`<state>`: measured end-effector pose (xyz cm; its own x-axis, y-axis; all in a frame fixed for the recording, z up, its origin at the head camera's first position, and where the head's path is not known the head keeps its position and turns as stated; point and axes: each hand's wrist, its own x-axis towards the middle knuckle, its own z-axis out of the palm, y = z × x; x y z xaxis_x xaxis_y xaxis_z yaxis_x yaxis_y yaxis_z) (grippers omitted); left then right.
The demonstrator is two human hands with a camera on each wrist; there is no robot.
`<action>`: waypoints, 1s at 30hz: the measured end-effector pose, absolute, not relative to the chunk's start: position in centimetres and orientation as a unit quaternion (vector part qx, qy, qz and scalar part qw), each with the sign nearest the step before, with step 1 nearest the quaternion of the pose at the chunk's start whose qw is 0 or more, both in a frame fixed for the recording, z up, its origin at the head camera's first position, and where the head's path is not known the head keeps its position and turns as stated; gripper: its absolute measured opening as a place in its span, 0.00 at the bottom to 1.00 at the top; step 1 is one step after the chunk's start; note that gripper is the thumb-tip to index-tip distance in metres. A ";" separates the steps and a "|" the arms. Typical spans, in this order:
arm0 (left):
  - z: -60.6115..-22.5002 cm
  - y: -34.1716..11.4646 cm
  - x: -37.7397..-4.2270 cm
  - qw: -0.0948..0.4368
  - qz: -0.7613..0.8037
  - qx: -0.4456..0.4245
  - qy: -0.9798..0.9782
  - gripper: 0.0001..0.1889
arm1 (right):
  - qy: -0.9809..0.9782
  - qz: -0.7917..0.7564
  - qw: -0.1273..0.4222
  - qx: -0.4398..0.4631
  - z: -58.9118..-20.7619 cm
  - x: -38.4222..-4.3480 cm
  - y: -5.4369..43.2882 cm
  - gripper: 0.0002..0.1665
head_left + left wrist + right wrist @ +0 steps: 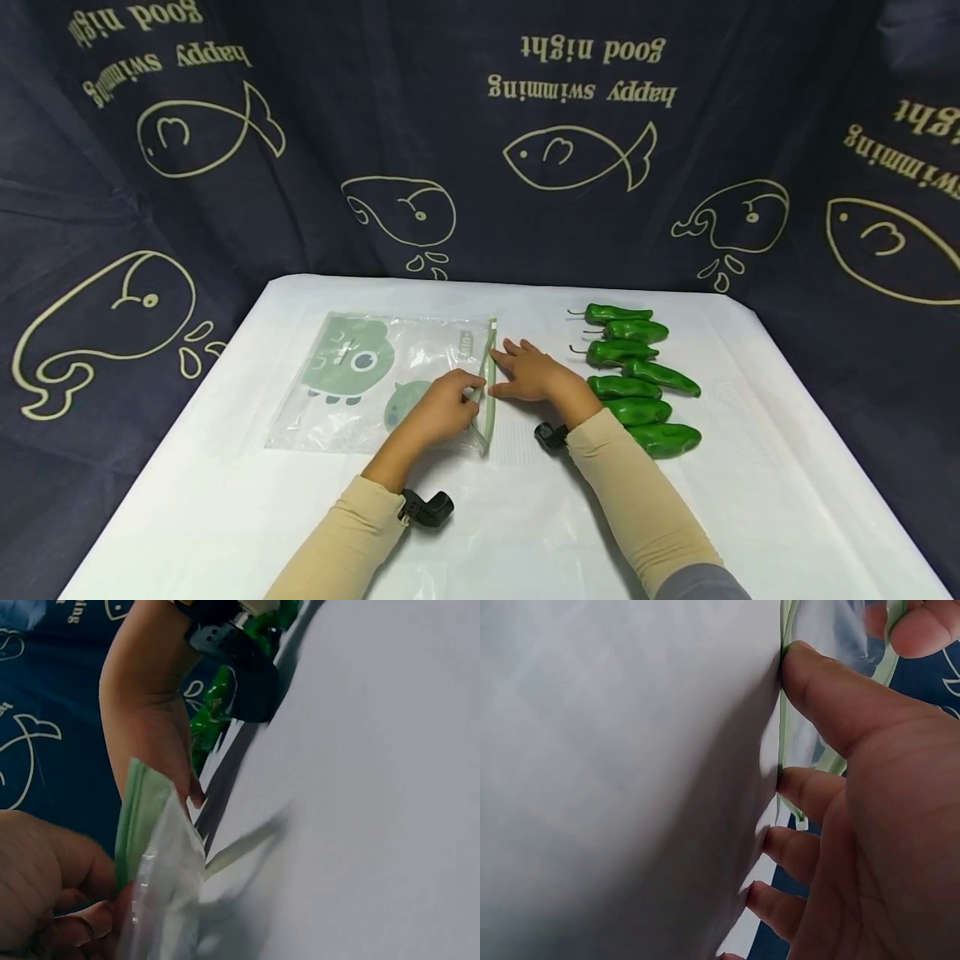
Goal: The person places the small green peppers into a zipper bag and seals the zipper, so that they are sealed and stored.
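A clear zip bag (431,343) printed with green cartoon animals lies flat on the table, its green-edged mouth (490,417) facing right and parted. My left hand (444,407) pinches the upper lip of that mouth between thumb and fingers, lifting it off the lower lip; the left wrist view shows the raised green strip (133,817) at the fingertips. With fingers spread, my right hand (536,375) presses the lower lip against the table. In the right wrist view its thumb and index fingertips touch the green edge (783,724). A pale slider (493,326) sits at the strip's far end.
Several green peppers (637,411) lie in a column on the white table (780,500), right of the right hand and partly behind that forearm. A dark blue cloth (450,108) with fish and whale drawings hangs behind. Each wrist wears a black camera (429,508).
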<state>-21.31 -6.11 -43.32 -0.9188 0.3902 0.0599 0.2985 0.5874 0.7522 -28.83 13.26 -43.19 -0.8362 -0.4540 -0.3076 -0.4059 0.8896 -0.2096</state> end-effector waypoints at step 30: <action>-44.3 -6.2 -21.2 0.130 0.617 0.037 0.775 0.27 | 0.956 -0.081 0.169 -0.226 -43.5 -28.8 13.3 0.48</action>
